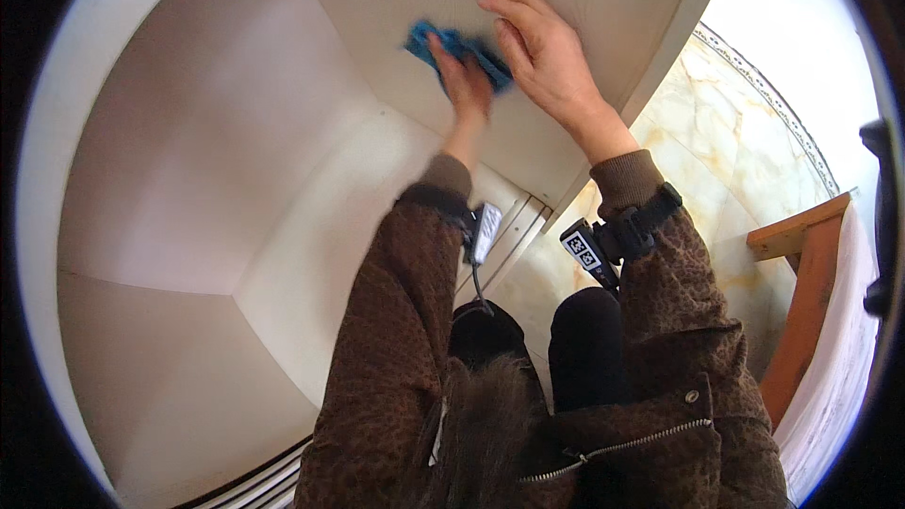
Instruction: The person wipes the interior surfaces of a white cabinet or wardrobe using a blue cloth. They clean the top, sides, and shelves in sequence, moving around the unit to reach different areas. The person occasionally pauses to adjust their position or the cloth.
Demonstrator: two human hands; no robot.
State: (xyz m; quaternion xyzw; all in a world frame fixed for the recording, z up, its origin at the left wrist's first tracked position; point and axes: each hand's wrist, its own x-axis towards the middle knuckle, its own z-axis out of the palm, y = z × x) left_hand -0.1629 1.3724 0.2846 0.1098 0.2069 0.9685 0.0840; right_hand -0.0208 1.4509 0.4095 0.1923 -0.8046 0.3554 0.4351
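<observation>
A blue cloth (491, 62) lies bunched against the pale side panel (603, 28) of a cabinet-like box. My left hand (462, 85), somewhat blurred, presses on the cloth and grips it, thumb at one side. To its right, my right hand (550, 55) is held close to the same panel with fingers stretched out and nothing in them. Whether its fingertips touch the panel, I cannot tell. Both arms reach forward in brown patterned sleeves, with small devices strapped at the wrists.
The box's white bottom board (330, 217) and greyish inner wall (207, 113) spread out to the left. A door-track-like edge (517, 228) runs along its front. Marble-look floor tiles (702, 132) lie at the right, beside a wooden piece of furniture (806, 292). My knees are below.
</observation>
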